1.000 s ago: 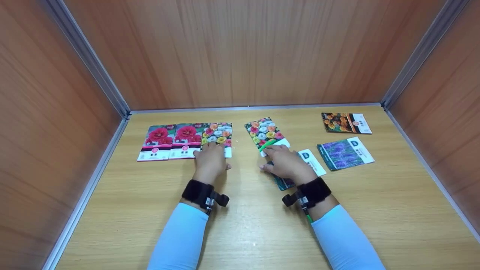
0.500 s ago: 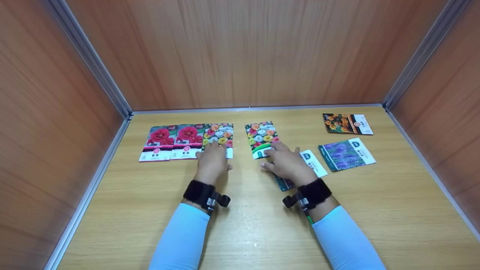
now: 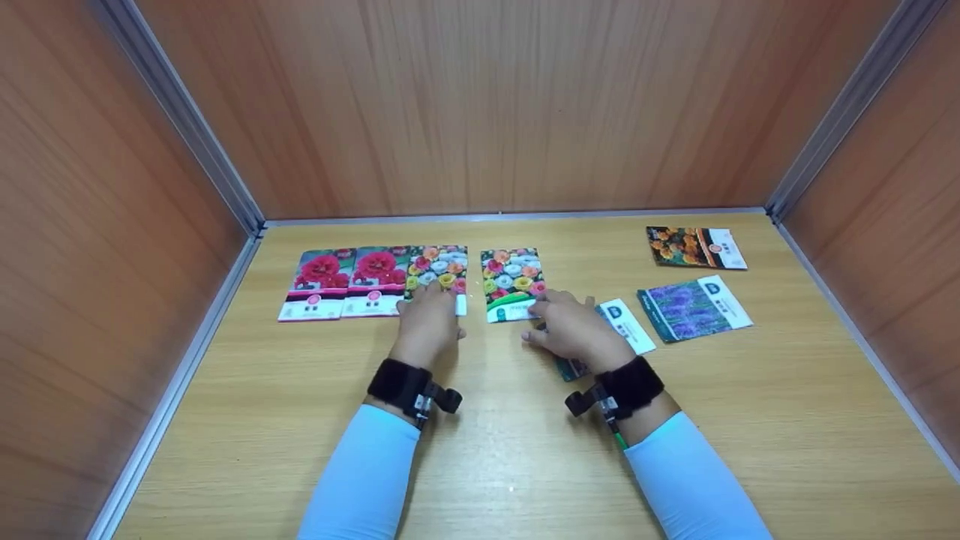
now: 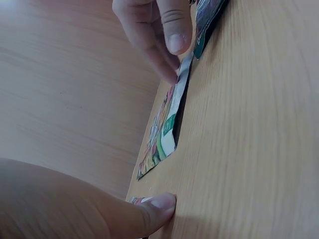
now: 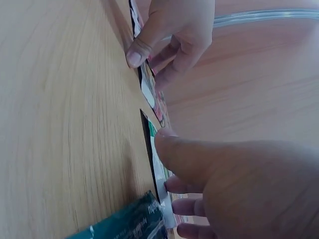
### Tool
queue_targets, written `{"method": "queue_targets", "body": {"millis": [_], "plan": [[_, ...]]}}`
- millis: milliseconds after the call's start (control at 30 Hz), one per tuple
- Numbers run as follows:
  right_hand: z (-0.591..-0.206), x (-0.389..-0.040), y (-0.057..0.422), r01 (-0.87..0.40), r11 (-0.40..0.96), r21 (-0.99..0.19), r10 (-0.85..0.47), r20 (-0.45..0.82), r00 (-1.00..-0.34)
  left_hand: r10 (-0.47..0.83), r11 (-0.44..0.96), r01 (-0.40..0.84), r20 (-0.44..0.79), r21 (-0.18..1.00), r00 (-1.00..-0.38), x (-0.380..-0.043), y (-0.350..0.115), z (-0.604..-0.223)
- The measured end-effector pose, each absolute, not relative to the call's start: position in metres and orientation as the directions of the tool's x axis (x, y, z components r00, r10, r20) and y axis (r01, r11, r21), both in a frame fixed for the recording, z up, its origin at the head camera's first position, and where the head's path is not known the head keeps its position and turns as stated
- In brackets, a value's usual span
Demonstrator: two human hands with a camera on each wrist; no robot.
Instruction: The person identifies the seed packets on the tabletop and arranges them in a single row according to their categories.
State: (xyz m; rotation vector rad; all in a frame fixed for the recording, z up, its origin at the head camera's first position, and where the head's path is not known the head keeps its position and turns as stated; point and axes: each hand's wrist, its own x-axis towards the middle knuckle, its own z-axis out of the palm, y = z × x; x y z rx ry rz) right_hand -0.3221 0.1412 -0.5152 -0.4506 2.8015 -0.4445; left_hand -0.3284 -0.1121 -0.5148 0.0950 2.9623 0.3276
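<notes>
My left hand (image 3: 427,324) rests its fingertips on a seed packet with mixed-coloured flowers (image 3: 436,262), covering its lower part. Just to the right lies a second mixed-flower packet (image 3: 513,279), upright and with a narrow gap between the two. The fingertips of my right hand (image 3: 574,328) touch its lower right corner; in the left wrist view its fingers (image 4: 162,62) lie on the packet's white end. Beneath the right palm is a dark teal packet (image 3: 628,324), partly hidden, its teal end (image 5: 132,221) showing in the right wrist view.
Two pink-red flower packets (image 3: 318,285) stand side by side left of the left hand. At the right lie a purple flower packet (image 3: 694,309) and, behind it, an orange flower packet (image 3: 694,247). Wood panels (image 3: 495,112) enclose the table on the back and sides.
Under the right fingers, the second mixed-flower packet has turned from tilted to straight and slid left, nearer the first. The left hand has hardly moved.
</notes>
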Motion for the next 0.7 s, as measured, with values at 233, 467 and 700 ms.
{"method": "queue_targets", "body": {"millis": [233,467,700], "plan": [[-0.5169,-0.3214,0.1379,-0.302,0.905,-0.3,-0.384,-0.269,-0.883,0.079,0.969,0.042,-0.146,0.242,-0.986,-0.3285,-0.1118,-0.5148],[-0.5173,-0.3208,0.1344,-0.289,0.901,-0.324,-0.371,-0.225,-0.901,0.082,0.966,0.046,-0.13,0.256,-0.988,-0.3283,-0.1121,-0.5159],[-0.5216,-0.3208,0.1356,-0.327,0.89,-0.318,-0.402,-0.207,-0.892,0.088,0.97,0.058,-0.116,0.237,-0.989,-0.3274,-0.1129,-0.5159]]}}
